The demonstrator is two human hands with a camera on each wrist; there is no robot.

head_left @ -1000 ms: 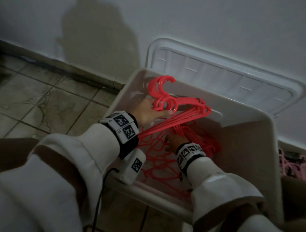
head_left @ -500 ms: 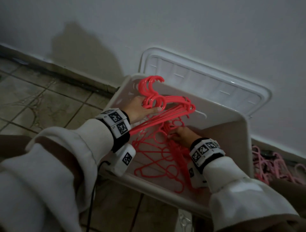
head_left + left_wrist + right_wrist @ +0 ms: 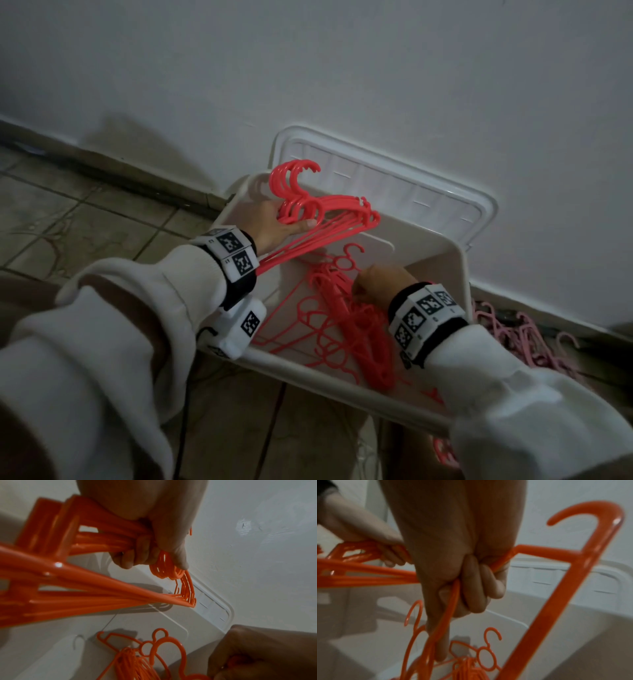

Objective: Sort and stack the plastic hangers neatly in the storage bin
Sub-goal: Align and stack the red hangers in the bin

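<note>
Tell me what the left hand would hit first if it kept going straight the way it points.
Probably the bin's far wall: the left hand, gripping the hanger bundle, points across the bin toward it, with the leaning lid behind. Depth is unclear.

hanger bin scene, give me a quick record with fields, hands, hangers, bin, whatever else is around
left hand: grips an aligned bundle of red hangers near the hooks, held above the bin's far-left corner
right hand: inside the bin, fingers curled round a single red hanger
loose hangers: red, tangled on the bin floor
storage bin: white, open, on a tiled floor
lid: white, leaning on the wall behind the bin
outside the bin: pink hangers piled on the floor to the right
</note>
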